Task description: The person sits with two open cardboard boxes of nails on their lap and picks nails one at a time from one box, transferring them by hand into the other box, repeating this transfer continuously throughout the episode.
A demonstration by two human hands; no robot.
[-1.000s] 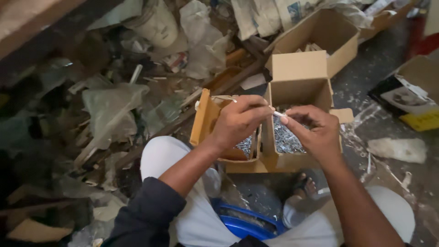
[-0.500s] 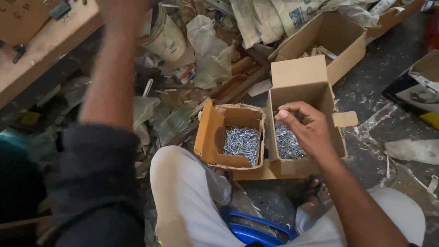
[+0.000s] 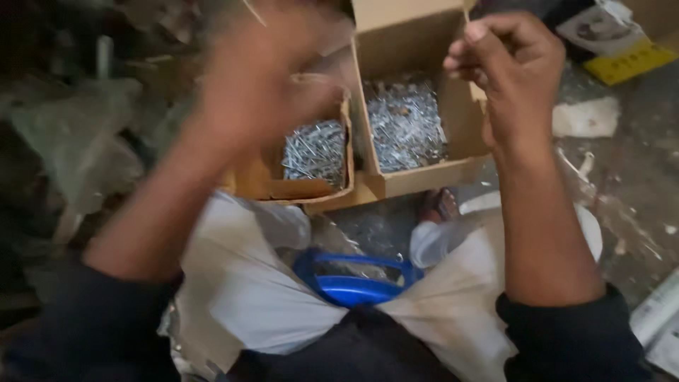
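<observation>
The person sits low on a blue stool [image 3: 353, 283], knees apart, so that two open cardboard boxes lie within easy reach on the floor [image 3: 636, 184] between the legs. The right-hand box [image 3: 417, 106] serves as the landmark: it stands upright with its flap raised at the far side, and a heap of small bright metal nails covers its bottom. Touching its left wall sits the smaller box [image 3: 311, 163], tilted slightly, with a lesser heap of the same nails.

The right hand [image 3: 509, 71] hovers above the landmark box's right wall, fingers curled closed and thumb pressed to forefinger, a grip suited to pinching something thin; what it pinches is too small to make out. The left hand [image 3: 262, 78] is raised above the smaller box and badly blurred; whether its grip is open or closed cannot be told.

Right of the landmark box, paper scraps and a yellow-edged packet [image 3: 622, 49] lie on the floor.
</observation>
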